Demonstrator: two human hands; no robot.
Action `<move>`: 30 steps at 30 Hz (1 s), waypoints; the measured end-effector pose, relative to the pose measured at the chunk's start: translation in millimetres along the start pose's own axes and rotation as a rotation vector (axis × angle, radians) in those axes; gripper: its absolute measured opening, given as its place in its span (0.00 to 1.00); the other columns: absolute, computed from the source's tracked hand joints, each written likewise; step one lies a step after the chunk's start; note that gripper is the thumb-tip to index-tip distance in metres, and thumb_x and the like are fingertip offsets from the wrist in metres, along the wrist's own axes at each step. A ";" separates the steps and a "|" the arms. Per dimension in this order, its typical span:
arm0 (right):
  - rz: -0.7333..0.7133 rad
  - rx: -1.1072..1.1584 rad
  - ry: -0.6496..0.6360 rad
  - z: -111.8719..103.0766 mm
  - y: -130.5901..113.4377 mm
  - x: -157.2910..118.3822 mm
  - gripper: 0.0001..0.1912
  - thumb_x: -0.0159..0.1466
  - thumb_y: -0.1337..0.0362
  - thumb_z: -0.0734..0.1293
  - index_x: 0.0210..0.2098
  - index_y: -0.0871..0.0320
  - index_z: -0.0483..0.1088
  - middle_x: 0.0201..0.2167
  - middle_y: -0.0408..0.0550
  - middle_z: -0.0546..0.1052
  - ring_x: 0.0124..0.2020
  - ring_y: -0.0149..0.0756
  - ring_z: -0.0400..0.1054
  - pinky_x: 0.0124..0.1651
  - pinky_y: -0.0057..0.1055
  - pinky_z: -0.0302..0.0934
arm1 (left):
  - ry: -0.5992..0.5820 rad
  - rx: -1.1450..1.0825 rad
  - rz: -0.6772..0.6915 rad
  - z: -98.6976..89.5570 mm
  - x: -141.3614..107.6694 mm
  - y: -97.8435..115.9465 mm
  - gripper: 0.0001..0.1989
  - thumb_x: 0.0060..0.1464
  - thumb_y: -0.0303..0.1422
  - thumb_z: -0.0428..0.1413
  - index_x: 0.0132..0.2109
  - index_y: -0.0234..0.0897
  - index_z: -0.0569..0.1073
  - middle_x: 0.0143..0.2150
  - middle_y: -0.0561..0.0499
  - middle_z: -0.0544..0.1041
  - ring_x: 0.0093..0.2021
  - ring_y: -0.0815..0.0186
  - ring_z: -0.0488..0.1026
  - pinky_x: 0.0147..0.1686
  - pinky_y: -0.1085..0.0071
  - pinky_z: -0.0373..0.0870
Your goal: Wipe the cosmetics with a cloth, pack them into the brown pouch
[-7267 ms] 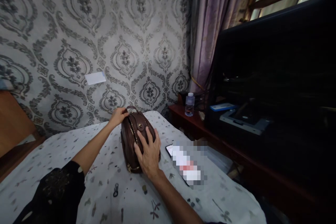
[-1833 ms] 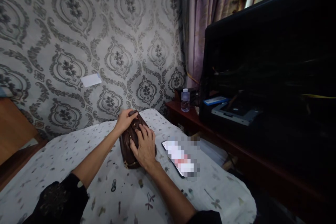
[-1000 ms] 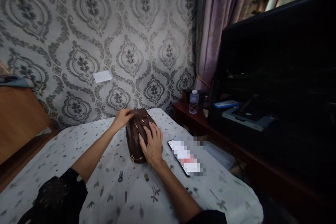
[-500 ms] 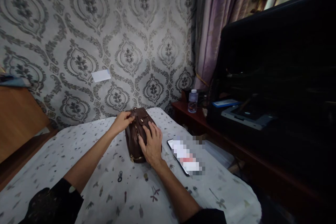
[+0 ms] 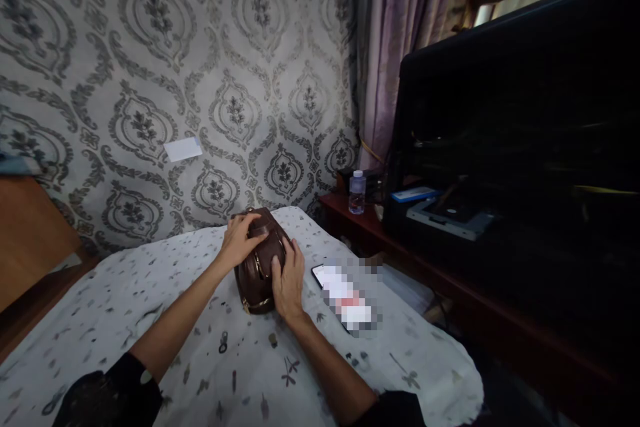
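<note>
A brown leather bag (image 5: 253,278) with gold-coloured zips lies on the patterned white bedsheet. Over its far left part reaches my left hand (image 5: 241,240), thumb and fingers apart, fingertips at the top of the bag. Along the right side rests my right hand (image 5: 289,283), its thumb on the upper face and its fingers stretched along the edge. Neither hand is closed round anything that I can see. Part of the bag's far end and right side is hidden by the hands. To the right lies a phone (image 5: 336,290), its lit screen blurred out.
A clear bottle (image 5: 357,193) with a white cap stands on the dark red wooden furniture (image 5: 336,203) to the right. Behind it rises a large black screen-like object (image 5: 500,107). A wooden cabinet (image 5: 35,240) is at left. The patterned wall (image 5: 280,113) bounds the far side.
My left hand has opened from a pinch at the bag's zip and spread over its top. My right hand has slid from the upper face toward the right side. The view has turned slightly right.
</note>
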State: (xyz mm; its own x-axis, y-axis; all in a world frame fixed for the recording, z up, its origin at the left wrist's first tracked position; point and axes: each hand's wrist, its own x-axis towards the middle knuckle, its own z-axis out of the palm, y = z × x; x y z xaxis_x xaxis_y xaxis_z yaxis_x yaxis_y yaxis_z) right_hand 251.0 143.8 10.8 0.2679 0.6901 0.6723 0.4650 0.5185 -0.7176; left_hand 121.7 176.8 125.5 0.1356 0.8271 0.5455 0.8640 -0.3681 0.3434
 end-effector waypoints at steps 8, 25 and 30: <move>-0.081 -0.082 0.007 -0.2 3.5 2.4 0.22 0.72 0.58 0.53 0.61 0.51 0.66 0.64 0.57 0.60 0.65 0.47 0.55 0.62 0.53 0.56 | -0.001 0.082 0.034 12.0 -2.0 -4.5 0.19 0.54 0.36 0.58 0.54 0.45 0.75 0.54 0.45 0.72 0.58 0.53 0.66 0.57 0.54 0.64; -0.162 -0.131 -0.022 -5.8 2.0 4.8 0.20 0.72 0.62 0.54 0.58 0.51 0.70 0.61 0.59 0.61 0.63 0.49 0.56 0.60 0.52 0.58 | -0.119 0.433 0.172 -13.0 -10.1 25.0 0.21 0.57 0.33 0.56 0.58 0.45 0.73 0.56 0.43 0.72 0.57 0.48 0.66 0.51 0.54 0.68; -0.159 -0.113 -0.033 -6.6 1.9 4.7 0.20 0.72 0.60 0.55 0.56 0.51 0.72 0.60 0.59 0.61 0.63 0.49 0.56 0.61 0.52 0.57 | -0.131 0.477 0.215 -14.3 -9.4 29.7 0.14 0.57 0.36 0.57 0.50 0.43 0.77 0.50 0.43 0.75 0.53 0.48 0.67 0.49 0.54 0.66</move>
State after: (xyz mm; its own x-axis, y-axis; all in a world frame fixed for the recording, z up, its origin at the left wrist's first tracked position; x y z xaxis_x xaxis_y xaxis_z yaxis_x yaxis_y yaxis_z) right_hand 258.8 144.7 13.8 0.1565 0.6214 0.7677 0.5918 0.5633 -0.5765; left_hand 139.2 152.0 141.5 0.3666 0.8115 0.4551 0.9303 -0.3264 -0.1673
